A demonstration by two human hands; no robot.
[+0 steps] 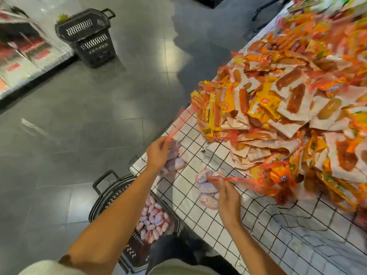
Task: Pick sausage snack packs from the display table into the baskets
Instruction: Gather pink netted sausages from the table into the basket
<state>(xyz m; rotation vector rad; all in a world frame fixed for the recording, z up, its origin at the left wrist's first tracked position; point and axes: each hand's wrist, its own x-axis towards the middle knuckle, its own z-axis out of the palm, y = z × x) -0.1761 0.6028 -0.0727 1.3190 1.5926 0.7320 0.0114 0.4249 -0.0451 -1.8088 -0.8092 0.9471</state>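
Your left hand (157, 153) grips a net pack of pale sausages (174, 159) at the near-left edge of the surface (258, 225), fingers curled round its red netting. Your right hand (228, 197) pinches the red netting of a second pale pack (206, 189), which lies on the surface just left of that hand, its long axis running toward you. Both hands are thus clamped on a pack each and stand well apart. The near basket (111, 195) sits on the floor below the surface edge, directly beneath and between your forearms, already holding many pale sausages (153, 219). The left hand is nearer its opening; judge that its pack goes down and toward you first. Count: two pale packs on the surface, two baskets in view, the second basket (87, 36) standing well apart across the aisle. The orange and yellow pile (288, 116) to the right holds too many packs to count.
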